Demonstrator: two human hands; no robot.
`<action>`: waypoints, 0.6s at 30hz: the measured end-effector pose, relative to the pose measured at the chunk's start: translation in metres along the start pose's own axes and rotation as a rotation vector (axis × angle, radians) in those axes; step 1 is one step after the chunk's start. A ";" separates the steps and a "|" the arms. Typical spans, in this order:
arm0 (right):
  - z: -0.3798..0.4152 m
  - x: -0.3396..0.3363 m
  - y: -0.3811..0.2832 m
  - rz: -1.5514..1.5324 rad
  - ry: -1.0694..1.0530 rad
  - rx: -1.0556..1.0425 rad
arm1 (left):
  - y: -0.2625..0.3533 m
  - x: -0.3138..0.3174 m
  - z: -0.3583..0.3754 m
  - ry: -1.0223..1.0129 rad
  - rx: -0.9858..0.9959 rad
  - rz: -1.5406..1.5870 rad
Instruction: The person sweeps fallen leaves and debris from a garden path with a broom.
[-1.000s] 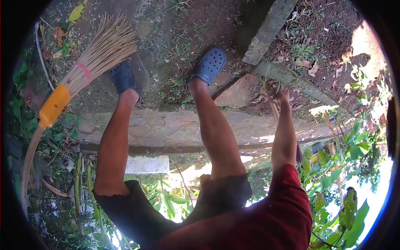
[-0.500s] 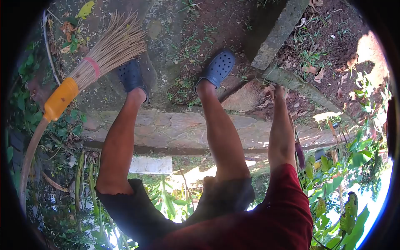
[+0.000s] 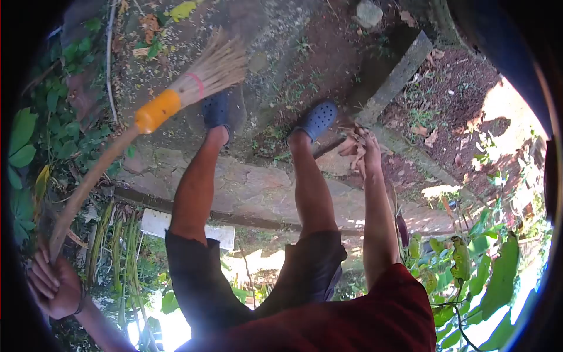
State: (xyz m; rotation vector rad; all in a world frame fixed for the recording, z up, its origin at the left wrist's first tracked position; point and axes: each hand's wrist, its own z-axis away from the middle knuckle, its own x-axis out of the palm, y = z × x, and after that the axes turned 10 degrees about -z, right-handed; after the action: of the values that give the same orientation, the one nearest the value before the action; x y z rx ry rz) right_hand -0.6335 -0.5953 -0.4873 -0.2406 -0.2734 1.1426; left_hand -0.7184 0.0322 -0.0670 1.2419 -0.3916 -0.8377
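My left hand point(image 3: 58, 287) is at the lower left, its fingers closed round the wooden handle of a broom point(image 3: 158, 111). The broom has an orange sleeve, a pink band and stiff tan bristles, blurred at the tips, over the ground by my left foot. My right hand point(image 3: 372, 151) is closed on a bunch of dry leaves point(image 3: 353, 146), which hangs out past the fingers. It is just right of my right clog point(image 3: 316, 119), close to the end of a concrete curb point(image 3: 396, 79).
A stone-paved strip point(image 3: 258, 188) crosses below my feet. Leafy plants point(image 3: 23, 152) line the left, and large green leaves point(image 3: 501, 276) rise at the lower right. Bare soil with scattered dry leaves point(image 3: 431, 138) lies beyond the curb. A yellow leaf point(image 3: 183, 10) is at the top.
My left hand has come into view on the broom handle, and the broom has shifted right in the picture. My right hand has moved left from the curb's corner, with dry leaves now showing in it.
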 end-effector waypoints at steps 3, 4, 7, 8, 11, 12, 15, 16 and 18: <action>-0.030 0.125 -0.010 -0.004 -0.181 -0.031 | -0.005 0.008 -0.004 -0.022 0.033 0.079; -0.043 0.169 -0.014 0.003 -0.249 -0.071 | -0.007 0.020 -0.001 -0.018 0.045 0.068; -0.058 0.292 -0.039 -0.002 -0.518 -0.040 | -0.011 0.030 0.007 0.022 0.007 0.115; -0.040 0.332 -0.053 -0.097 -0.655 0.047 | -0.012 0.029 0.009 -0.024 0.022 0.119; 0.051 0.410 -0.087 -0.094 -0.643 -0.014 | -0.012 0.031 0.014 -0.083 0.057 0.106; 0.065 0.418 -0.088 -0.087 -0.653 -0.031 | -0.012 0.035 0.014 -0.096 0.065 0.085; 0.092 0.426 -0.070 0.047 -0.549 -0.151 | -0.004 0.049 0.011 -0.081 0.106 0.018; 0.104 0.424 -0.063 0.048 -0.558 -0.155 | -0.002 0.051 0.009 -0.107 0.139 0.004; 0.130 0.418 -0.056 0.207 -0.506 -0.112 | 0.000 0.054 0.006 -0.136 0.184 -0.005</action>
State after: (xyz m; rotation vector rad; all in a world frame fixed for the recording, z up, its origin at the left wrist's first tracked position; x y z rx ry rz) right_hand -0.4668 -0.2275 -0.3084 -0.0747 -0.7748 1.3866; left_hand -0.6875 -0.0120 -0.0742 1.3598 -0.5864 -0.9084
